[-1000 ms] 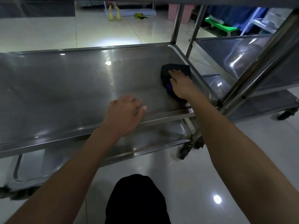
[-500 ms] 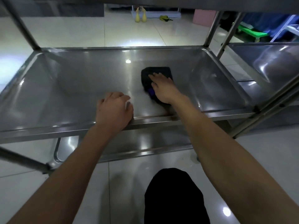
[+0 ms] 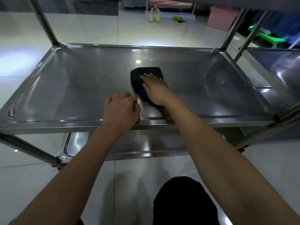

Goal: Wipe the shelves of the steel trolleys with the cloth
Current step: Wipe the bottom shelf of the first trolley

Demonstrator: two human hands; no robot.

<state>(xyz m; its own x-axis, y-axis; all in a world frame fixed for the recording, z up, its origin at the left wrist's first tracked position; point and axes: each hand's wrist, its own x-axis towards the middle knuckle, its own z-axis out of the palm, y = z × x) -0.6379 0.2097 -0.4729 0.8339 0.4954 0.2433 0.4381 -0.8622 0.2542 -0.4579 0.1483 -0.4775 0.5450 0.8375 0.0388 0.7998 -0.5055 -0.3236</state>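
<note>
A steel trolley fills the view, and its middle shelf (image 3: 81, 88) is a shallow shiny tray. A dark cloth (image 3: 142, 75) with a purple patch lies flat near the shelf's middle. My right hand (image 3: 155, 90) presses on the cloth with straight fingers. My left hand (image 3: 121, 109) rests on the shelf's front rim, fingers curled over the edge, just left of the cloth. A lower shelf (image 3: 129, 143) shows beneath the front rim.
A second steel trolley (image 3: 279, 65) stands close on the right. Upright posts (image 3: 43, 21) rise at the shelf corners and a top shelf hangs overhead. Beyond lie a tiled floor, a pink box (image 3: 222, 17), a green item (image 3: 267, 38) and yellow objects (image 3: 154, 17).
My right hand has slid the cloth from the shelf's right end leftward to its middle. My left hand has stayed on the front rim, its fingers now curled over the edge.
</note>
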